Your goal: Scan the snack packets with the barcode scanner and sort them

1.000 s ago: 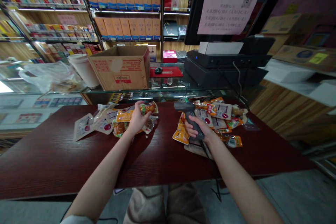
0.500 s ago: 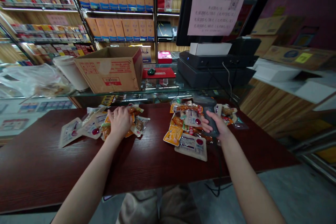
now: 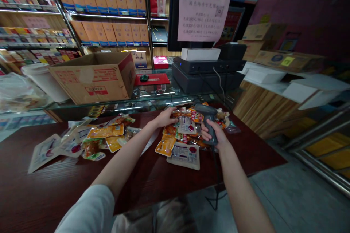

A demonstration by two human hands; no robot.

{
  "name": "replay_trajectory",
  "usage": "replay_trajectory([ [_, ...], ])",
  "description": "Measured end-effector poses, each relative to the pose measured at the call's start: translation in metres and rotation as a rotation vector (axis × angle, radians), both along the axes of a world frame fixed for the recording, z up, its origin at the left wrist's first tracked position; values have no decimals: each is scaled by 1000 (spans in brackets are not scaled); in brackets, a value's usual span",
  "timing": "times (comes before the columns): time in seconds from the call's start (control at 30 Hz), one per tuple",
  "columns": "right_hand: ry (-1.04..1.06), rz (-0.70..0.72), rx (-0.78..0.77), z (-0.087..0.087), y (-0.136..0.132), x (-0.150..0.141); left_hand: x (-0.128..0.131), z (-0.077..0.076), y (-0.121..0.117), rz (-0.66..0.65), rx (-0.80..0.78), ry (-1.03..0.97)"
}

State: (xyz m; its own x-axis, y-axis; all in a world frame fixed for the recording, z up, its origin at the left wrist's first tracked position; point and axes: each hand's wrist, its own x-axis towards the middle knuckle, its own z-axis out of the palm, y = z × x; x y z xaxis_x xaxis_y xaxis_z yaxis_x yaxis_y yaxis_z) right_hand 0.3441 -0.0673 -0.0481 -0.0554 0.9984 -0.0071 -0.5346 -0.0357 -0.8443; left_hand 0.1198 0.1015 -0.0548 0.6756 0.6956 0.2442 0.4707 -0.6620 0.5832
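My right hand [image 3: 214,134] is closed round the grip of a dark barcode scanner [image 3: 208,123], whose cable hangs off the table's front edge. The scanner's head is over the right pile of snack packets [image 3: 185,139] on the dark red table [image 3: 153,174]. My left hand [image 3: 165,117] reaches across to that pile, its fingers curled on a packet at the pile's far left edge. A second pile of snack packets [image 3: 104,140] lies spread at the left of the table.
Behind the table runs a glass counter [image 3: 115,102] bearing an open cardboard box [image 3: 93,76], a white tub [image 3: 43,82], a red mat with a mouse [image 3: 144,78] and a black till [image 3: 205,69] with a paper notice [image 3: 202,16]. Shelves of boxed goods fill the back wall.
My left hand left the left pile and crossed to the right pile. The right hand with the scanner stayed over the right pile. The view swung to the right.
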Motion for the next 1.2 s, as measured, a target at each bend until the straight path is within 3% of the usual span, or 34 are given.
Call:
replay_trajectory([
  [0.13,26,-13,11,-3,-1,-1,9,-8,-5,34,100,39],
  [0.27,32,0,27,-4,-2,-2,-6,0,-15,151,145,63],
  [0.37,27,72,16,-4,-2,-5,-30,7,-24,210,18,-90],
  [0.53,-14,166,1,0,1,-28,-90,13,-44,176,-380,-421],
  [0.77,-61,299,-20,21,16,-87,-170,15,-64,333,-379,-500],
  [0.9,-79,403,-20,28,27,-127,-189,7,-66,347,-530,-686],
  [1.0,-93,489,-11,24,31,-149,-194,1,-68,368,-674,-866],
  [1.2,-66,538,-62,0,29,-155,-198,0,-68,422,-741,-1058],
])
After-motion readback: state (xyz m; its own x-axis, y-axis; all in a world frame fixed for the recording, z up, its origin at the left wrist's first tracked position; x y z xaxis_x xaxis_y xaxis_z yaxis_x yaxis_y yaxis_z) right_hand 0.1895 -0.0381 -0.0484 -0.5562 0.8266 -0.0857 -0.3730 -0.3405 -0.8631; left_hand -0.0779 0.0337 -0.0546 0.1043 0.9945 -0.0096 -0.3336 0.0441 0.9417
